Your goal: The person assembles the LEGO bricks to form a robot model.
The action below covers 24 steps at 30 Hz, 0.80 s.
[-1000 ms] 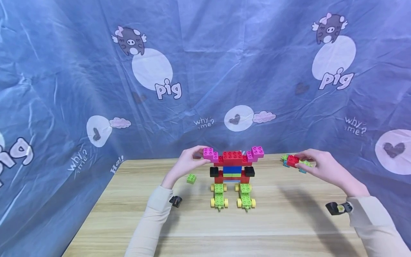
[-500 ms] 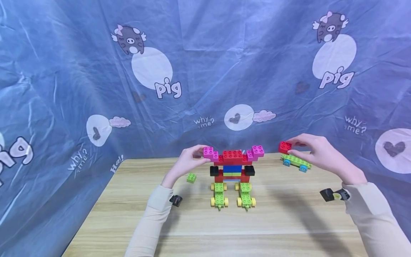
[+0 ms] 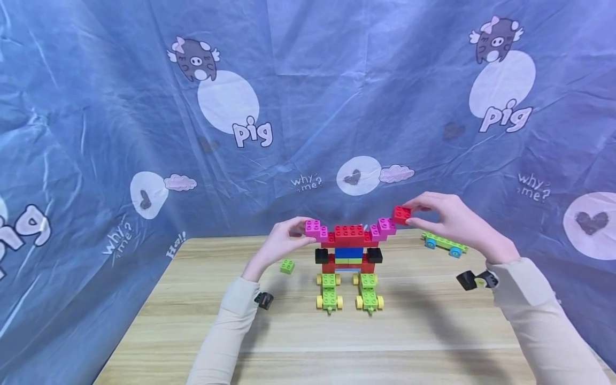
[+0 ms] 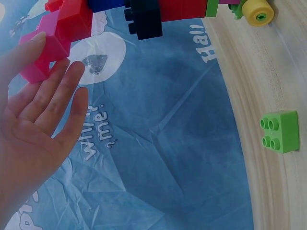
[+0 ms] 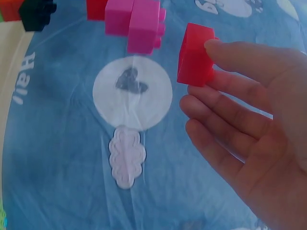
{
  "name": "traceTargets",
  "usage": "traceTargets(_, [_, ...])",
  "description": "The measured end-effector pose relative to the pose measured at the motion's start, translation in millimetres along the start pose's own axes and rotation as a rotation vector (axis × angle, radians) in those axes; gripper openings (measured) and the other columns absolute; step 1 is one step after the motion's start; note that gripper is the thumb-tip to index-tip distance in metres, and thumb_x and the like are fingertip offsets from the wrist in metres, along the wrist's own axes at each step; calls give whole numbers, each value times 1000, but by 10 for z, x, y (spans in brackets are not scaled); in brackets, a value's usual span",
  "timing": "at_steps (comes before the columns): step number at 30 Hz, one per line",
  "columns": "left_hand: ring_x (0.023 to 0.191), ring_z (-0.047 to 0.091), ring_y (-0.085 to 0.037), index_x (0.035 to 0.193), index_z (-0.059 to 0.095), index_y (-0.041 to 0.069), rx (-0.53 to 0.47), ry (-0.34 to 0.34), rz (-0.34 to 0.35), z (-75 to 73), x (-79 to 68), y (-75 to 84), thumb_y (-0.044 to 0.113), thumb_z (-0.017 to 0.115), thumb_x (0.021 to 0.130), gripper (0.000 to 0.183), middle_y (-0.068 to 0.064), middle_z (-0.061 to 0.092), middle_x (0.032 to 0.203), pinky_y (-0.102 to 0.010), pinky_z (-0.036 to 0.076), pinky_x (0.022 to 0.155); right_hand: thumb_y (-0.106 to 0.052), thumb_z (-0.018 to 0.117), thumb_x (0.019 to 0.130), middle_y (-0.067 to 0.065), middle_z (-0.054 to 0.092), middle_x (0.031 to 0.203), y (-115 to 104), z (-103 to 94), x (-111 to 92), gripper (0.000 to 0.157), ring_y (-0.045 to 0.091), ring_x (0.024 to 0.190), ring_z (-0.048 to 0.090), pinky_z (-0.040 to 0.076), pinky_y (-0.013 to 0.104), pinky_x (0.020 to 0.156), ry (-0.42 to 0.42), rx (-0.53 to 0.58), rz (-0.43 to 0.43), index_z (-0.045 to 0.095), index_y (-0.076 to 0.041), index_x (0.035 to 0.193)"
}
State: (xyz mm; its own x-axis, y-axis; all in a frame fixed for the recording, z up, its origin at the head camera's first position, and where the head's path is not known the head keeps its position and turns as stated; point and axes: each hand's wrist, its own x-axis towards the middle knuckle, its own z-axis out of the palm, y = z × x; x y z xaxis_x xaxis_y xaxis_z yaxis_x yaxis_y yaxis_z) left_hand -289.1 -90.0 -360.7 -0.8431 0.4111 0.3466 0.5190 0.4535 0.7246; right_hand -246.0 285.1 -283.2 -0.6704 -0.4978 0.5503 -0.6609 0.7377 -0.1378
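In the middle of the table stands a figure of toy building bricks [image 3: 348,253], with a red and blue body, black side bricks and stepped pink arms. Its feet are two lime wheeled bases [image 3: 368,292] with yellow wheels. My left hand [image 3: 283,243] pinches the end of the left pink arm [image 4: 55,33] between thumb and fingers. With thumb and index finger, my right hand [image 3: 445,216] holds a red brick [image 5: 196,55] by its studded side. That brick hangs close to the right pink arm [image 5: 144,24]; in the right wrist view a gap separates them.
A loose lime brick [image 3: 287,266] lies left of the figure, near my left wrist. Behind my right hand is a lime wheeled base [image 3: 445,244] with blue wheels. A blue printed cloth [image 3: 308,107] hangs behind the wooden table [image 3: 308,337].
My right hand has lifted the red brick from beside the blue-wheeled base and carried it left to the right pink arm. My left hand stays on the left pink arm.
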Motion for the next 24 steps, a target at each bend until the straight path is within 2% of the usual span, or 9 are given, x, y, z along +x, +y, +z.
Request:
traceTargets(4, [90,65,-14,117,62,18,-18,0,11,7,9,-11,26,74,80,40,-2,70,101,-31,56,85,-16,78,74,-4,69,99,-68,62,91,33,10,87,65,56,33,77,-30,21,-17,68,-13,106])
traceTargets(8, [91,66,-18,118,62,17,-33,0,7,6,9,-14,26,74,79,41,-4,70,102,-34,55,86,-15,76,77,-1,69,99,-132,123,171,31,12,87,65,57,37,76,-52,59,-59,67,-11,106])
traceTargets(11, [91,65,-17,118,62,17,-30,3,5,7,5,-15,27,74,79,41,-4,70,102,-33,55,86,-14,76,77,0,69,98,-167,174,221,30,12,85,65,58,35,74,-59,73,-93,67,-11,105])
traceTargets(18, [87,65,-10,117,62,18,-14,16,9,13,-11,-27,27,74,79,40,0,70,99,-25,55,83,-16,76,78,-2,69,100,-227,281,328,31,12,86,66,58,32,75,-99,127,-109,67,-13,107])
traceTargets(19, [88,65,-12,117,62,16,-17,15,4,5,-23,14,25,74,80,40,-3,70,100,-27,55,84,-16,76,78,-1,69,100,-237,291,343,31,13,86,66,58,32,75,-105,136,-111,67,-12,107])
traceTargets(24, [88,66,-16,118,62,15,-22,12,9,10,-20,19,26,74,80,41,-5,70,100,-32,56,86,-19,75,79,-1,69,99,-287,346,409,30,12,85,66,57,30,71,-125,162,-126,67,-12,107])
